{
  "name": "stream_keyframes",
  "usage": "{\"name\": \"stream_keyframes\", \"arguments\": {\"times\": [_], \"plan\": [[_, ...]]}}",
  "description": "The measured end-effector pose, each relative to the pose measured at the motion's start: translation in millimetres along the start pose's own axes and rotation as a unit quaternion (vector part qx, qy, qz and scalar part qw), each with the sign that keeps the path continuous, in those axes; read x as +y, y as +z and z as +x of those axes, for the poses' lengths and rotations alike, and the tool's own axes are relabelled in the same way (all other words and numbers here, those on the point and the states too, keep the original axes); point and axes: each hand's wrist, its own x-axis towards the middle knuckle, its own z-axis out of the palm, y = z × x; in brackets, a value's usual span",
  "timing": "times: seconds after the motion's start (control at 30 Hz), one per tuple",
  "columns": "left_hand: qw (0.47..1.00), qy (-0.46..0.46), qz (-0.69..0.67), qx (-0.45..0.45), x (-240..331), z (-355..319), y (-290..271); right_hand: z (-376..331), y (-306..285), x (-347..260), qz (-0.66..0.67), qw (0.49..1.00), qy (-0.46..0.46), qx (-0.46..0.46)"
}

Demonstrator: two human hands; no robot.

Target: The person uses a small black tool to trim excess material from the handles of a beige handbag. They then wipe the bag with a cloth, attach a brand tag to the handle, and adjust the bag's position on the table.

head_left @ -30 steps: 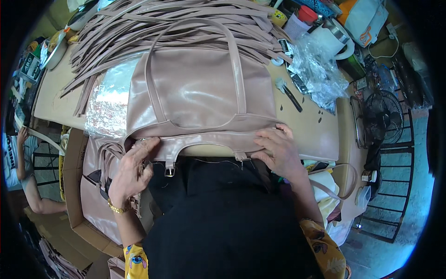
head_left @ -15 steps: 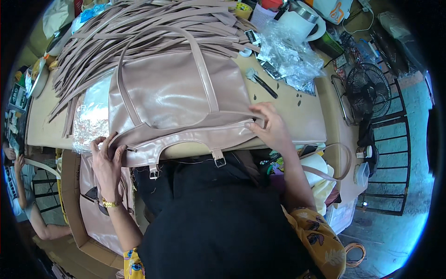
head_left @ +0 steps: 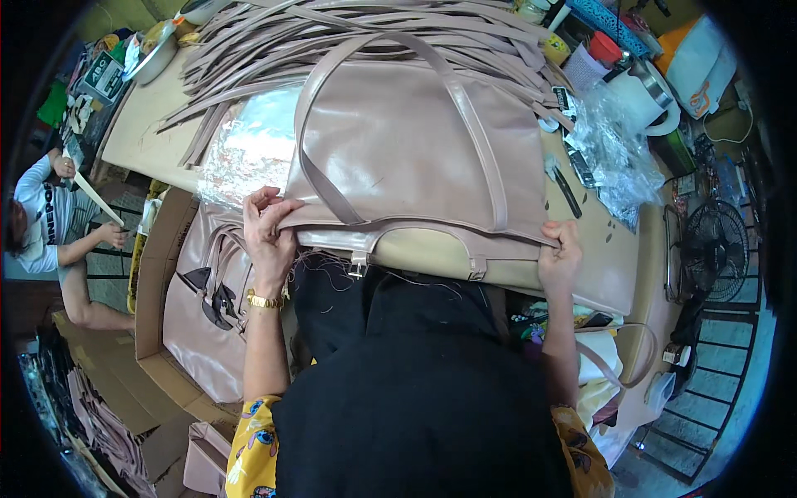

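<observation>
Now | left hand (head_left: pixel 267 228), right hand (head_left: pixel 560 253): fingers gripping handbag (head_left: pixel 415 149) near edge | table (head_left: pixel 618 274) rim crowded

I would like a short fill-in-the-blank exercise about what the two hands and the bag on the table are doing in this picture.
1. Both hands grip the near edge of a beige-pink ____ lying flat on the table.
2. The left hand wears a ____ wristband.
3. Behind the bag lies a pile of loose ____ in the same colour.
4. The right hand holds the bag's ____ corner.

Missing words: bag; gold; straps; right
</observation>
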Motion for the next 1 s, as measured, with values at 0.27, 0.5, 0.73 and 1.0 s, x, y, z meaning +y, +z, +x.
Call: {"name": "stream_keyframes", "arguments": {"times": [0.27, 0.5, 0.73, 1.0], "plan": [[0.920, -0.057, -0.056, -0.383, 29, -4, -75, 0, -88, -31, 0.042, 0.951, 0.069, -0.300], [0.974, -0.139, 0.038, -0.176, 36, 33, -10, 57, -7, -65, -0.030, 0.976, -0.063, -0.206], [0.974, -0.046, 0.140, -0.172, 13, 42, 8, -4, 101, -151, 0.151, 0.646, -0.327, -0.673], [0.978, -0.053, 0.132, -0.154, 25, 55, 21, -17, 126, -179, 0.089, 0.698, -0.216, -0.677]]}}
